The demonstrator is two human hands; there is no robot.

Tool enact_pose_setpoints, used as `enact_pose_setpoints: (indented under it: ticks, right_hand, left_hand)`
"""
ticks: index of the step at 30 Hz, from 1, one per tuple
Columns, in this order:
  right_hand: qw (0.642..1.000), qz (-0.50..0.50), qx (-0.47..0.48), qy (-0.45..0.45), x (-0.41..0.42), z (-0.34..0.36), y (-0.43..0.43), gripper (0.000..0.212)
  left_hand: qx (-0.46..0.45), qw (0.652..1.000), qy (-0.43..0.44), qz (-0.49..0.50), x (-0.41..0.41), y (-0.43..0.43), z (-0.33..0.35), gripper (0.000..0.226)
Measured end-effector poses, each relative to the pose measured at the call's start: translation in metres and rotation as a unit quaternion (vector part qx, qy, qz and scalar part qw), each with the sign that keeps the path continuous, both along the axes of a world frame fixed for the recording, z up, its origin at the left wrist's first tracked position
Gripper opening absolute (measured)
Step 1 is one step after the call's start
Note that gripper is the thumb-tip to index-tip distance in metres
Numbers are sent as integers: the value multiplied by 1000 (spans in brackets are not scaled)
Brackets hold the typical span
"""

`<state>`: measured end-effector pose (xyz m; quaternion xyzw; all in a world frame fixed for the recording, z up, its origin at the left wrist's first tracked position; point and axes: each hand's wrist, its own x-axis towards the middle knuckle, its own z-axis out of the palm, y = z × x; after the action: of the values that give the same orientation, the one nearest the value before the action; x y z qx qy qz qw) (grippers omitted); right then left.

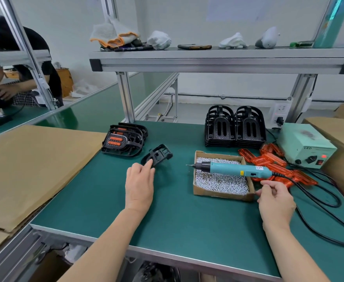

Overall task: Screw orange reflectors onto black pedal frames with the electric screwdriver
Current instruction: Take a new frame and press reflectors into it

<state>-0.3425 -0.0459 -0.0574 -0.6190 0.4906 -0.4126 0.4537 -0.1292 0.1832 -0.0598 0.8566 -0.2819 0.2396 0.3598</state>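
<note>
1. Two bare hands over a green bench mat [167, 210], nothing properly gripped yet.
2. Far left: flat brown cardboard [34, 163] covering the next bench, running out of view at the edge. Behind it, another worker's arm and dark shirt, mostly cut off by an aluminium post.
3. Stack of finished pedals [124, 141] with orange inserts, lying just beyond the left hand.
4. Left hand [139, 184] with fingers loosely together, fingertips touching a single black pedal frame [157, 155] on the mat. Pressing or lifting: can't tell.
5. Middle: open cardboard box of screws [222, 180], electric screwdriver [232, 169] resting across the top, bit pointing left.
6. Back: two upright stacks of bare black frames [235, 127].
7. Right hand [275, 202] near the box's corner, thumb and forefinger curled toward each other, pinching nothing visible. Touching the black cord [319, 202]? Hard to say.
8. Orange reflectors [268, 161] piled right of the box, partly hidden under the cord, beside a pale green power unit [305, 145].
9. Overhead shelf with rags and a phone; white wall behind.
</note>
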Motion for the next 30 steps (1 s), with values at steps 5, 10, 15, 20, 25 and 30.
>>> enact_pose_setpoints:
  ticks: [5,10,15,20,25,30]
  right_hand:
    - [1000,3,-3,0,-1,1,1,20]
    - [1000,3,3,2,-1,3,3,21]
    - [1000,2,-5,2,-1,3,2,21]
    - [1000,4,-4,2,-1,4,4,22]
    - [1000,6,7,10,-3,5,3,24]
    - [1000,5,4,-1,-5,8,4,24]
  left_hand:
    - [-101,992,65,34,-17,18,9,24]
    - [-147,980,131,17,-31,25,9,26]
    - [-180,951,240,-70,-48,33,8,28]
    - [-151,906,359,-165,-64,24,12,29]
    - [-91,859,462,-204,-89,-5,13,29]
    - [-104,817,545,-157,-108,-31,15,28]
